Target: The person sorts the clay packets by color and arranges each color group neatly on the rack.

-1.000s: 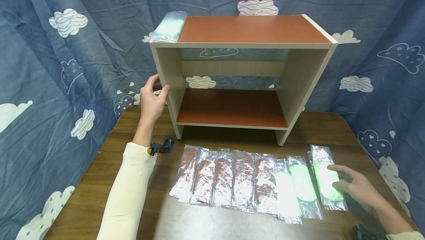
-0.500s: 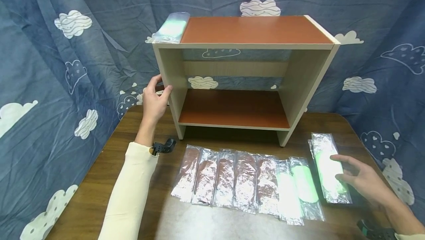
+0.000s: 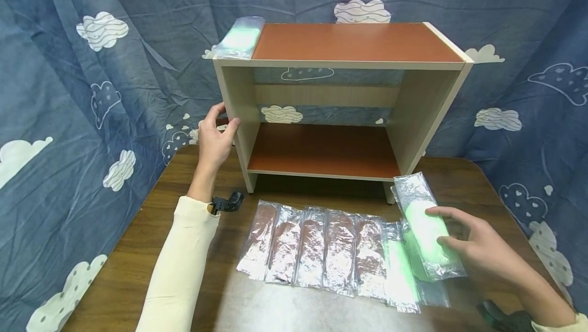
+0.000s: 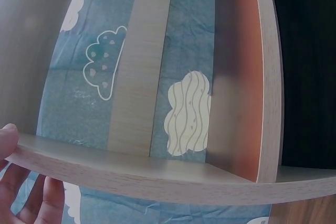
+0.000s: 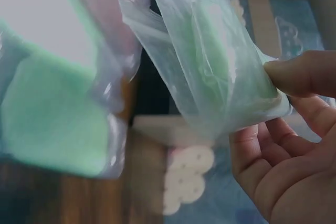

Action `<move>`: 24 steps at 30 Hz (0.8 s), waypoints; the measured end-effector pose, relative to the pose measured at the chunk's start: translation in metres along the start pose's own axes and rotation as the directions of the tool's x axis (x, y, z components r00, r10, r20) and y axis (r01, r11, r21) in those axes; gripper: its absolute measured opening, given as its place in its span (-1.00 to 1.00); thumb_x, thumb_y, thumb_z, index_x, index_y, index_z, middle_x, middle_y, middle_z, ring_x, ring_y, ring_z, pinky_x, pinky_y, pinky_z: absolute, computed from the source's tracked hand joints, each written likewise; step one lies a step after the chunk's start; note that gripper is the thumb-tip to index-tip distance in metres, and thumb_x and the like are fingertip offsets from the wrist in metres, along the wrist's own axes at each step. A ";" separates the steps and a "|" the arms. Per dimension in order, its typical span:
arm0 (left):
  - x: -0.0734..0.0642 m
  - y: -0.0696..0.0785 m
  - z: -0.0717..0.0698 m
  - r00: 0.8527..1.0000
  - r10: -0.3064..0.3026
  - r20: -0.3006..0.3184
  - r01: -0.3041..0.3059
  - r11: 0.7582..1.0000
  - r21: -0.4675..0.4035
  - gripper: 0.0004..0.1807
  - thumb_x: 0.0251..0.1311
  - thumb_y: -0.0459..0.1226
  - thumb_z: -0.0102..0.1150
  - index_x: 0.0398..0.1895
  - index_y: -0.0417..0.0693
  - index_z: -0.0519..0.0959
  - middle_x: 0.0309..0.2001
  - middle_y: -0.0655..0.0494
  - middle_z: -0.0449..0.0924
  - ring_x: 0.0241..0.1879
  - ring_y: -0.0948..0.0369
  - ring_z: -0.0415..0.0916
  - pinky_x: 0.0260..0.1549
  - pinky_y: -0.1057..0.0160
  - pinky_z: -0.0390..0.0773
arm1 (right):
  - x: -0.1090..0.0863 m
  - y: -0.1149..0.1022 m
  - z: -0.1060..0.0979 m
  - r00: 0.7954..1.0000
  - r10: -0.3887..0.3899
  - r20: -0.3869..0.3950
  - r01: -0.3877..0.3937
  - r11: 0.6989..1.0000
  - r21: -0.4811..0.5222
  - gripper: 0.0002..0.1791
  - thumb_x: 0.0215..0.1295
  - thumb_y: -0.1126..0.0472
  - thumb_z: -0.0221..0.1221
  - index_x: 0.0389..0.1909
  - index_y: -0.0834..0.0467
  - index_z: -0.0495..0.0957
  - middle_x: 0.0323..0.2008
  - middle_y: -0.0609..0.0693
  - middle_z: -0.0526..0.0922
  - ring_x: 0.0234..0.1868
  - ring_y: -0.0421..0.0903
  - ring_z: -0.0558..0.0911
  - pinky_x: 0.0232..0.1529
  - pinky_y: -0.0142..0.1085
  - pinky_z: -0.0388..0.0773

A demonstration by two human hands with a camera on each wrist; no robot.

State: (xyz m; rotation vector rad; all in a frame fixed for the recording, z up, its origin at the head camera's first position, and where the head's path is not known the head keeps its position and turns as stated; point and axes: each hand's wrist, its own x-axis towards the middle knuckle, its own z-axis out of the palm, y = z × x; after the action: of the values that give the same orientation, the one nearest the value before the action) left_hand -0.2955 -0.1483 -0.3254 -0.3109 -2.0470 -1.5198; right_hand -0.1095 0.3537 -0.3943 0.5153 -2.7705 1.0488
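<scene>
The head view shows us the left hand (image 3: 213, 141) clamped on the left side of the shelf unit (image 3: 323, 151), thumb at its front edge. A pale packet (image 3: 241, 39) lies on the unit's top left corner. Below, on the desk (image 3: 151, 240), we see five brown packets (image 3: 339, 250) side by side, then pale green packets (image 3: 400, 265). Over these we find the lifted green packet (image 3: 421, 227), pinched at its right edge by the right hand (image 3: 482, 245).
</scene>
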 end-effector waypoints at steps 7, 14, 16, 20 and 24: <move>-0.001 0.003 0.000 1.000 -0.006 -0.012 0.006 1.000 -0.009 -0.58 0.24 -0.40 0.21 0.18 -0.22 0.53 0.14 -0.18 0.60 -0.02 -0.01 0.60 -0.36 0.62 0.56 | 0.029 -0.033 0.013 0.993 -0.114 0.024 0.113 0.993 0.040 -0.43 0.16 0.44 0.31 0.22 0.07 0.51 0.15 -0.40 0.53 0.16 -0.68 0.37 0.02 -0.75 0.33; -0.002 0.003 0.003 1.000 -0.021 -0.004 0.021 1.000 -0.012 -0.59 0.24 -0.39 0.22 0.18 -0.20 0.53 0.13 -0.16 0.61 -0.04 0.05 0.60 -0.36 0.60 0.55 | 0.055 -0.062 0.038 0.981 -0.180 0.068 0.170 0.977 0.132 -0.44 0.16 0.52 0.23 0.21 0.16 0.49 0.14 0.16 0.59 -0.01 -0.51 0.53 -0.16 -0.58 0.51; -0.002 0.003 0.003 1.000 -0.017 -0.014 0.017 1.000 -0.009 -0.59 0.24 -0.39 0.22 0.17 -0.21 0.54 0.13 -0.17 0.61 -0.05 0.05 0.60 -0.36 0.61 0.56 | 0.063 -0.069 0.049 0.981 -0.181 0.074 0.169 0.975 0.147 -0.43 0.15 0.53 0.22 0.20 0.16 0.49 0.14 0.15 0.59 -0.06 -0.44 0.56 -0.18 -0.53 0.54; -0.002 0.003 0.002 1.000 -0.023 -0.021 0.023 1.000 -0.004 -0.58 0.24 -0.39 0.21 0.18 -0.21 0.53 0.13 -0.16 0.61 -0.07 0.10 0.59 -0.36 0.60 0.56 | 0.077 -0.087 0.069 0.978 -0.181 0.103 0.161 0.970 0.182 -0.43 0.15 0.54 0.21 0.21 0.13 0.49 0.15 0.11 0.59 -0.08 -0.27 0.59 -0.13 -0.45 0.60; -0.002 0.003 0.003 0.999 -0.035 -0.017 0.035 0.999 0.000 -0.58 0.24 -0.39 0.21 0.19 -0.19 0.53 0.14 -0.15 0.61 -0.06 0.10 0.59 -0.36 0.59 0.56 | 0.088 -0.106 0.082 0.971 -0.200 0.128 0.173 0.964 0.200 -0.43 0.16 0.53 0.20 0.20 0.10 0.50 0.15 0.08 0.59 -0.09 -0.16 0.60 -0.13 -0.41 0.61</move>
State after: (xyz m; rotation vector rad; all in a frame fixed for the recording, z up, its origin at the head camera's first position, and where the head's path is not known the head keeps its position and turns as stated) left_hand -0.2929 -0.1440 -0.3248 -0.2623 -2.0490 -1.5381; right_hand -0.1539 0.2022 -0.3688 0.8955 -2.6900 1.2809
